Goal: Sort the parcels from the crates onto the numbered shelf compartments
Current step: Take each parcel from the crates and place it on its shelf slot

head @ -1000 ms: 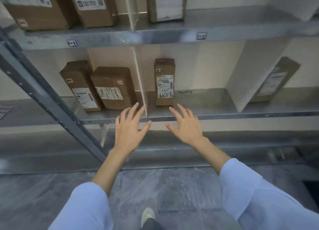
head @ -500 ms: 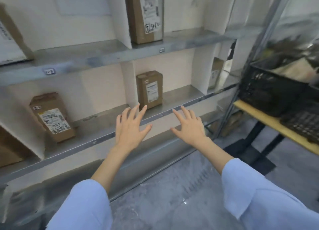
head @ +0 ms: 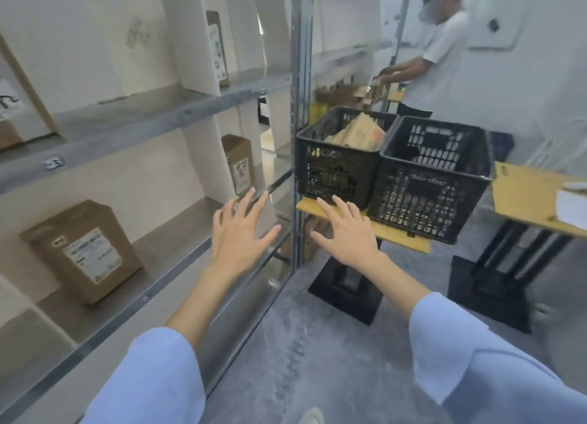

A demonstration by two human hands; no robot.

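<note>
Grey, dusty floor [head: 317, 360] runs alongside the metal shelf unit [head: 178, 233] on our left, whose boards are split into compartments by pale dividers. We hold our left hand [head: 236, 233] and our right hand [head: 347, 233] out ahead of us, palms down, fingers straight and spread wide, gripping nothing and touching nothing. Light blue sleeves [head: 152, 379] cover our arms short of the wrists. On the lower board the near parcel [head: 82, 252] stands upright with its label towards us. One compartment further along, the second parcel [head: 239, 163] stands upright too. On the board above, the third parcel [head: 217, 47] shows partly from behind a divider. Past the upright post [head: 298, 105], two black crates sit side by side on a wooden table [head: 394, 237]. The left crate [head: 333, 169] holds piled parcels [head: 359, 132] lying at a tilt. The right crate [head: 432, 188] hides its bottom from us, so we cannot tell what it holds. Another table [head: 527, 198] stands further right, apart from the first. Behind the crates, another person [head: 441, 58] in a white shirt stands at a bench.
</note>
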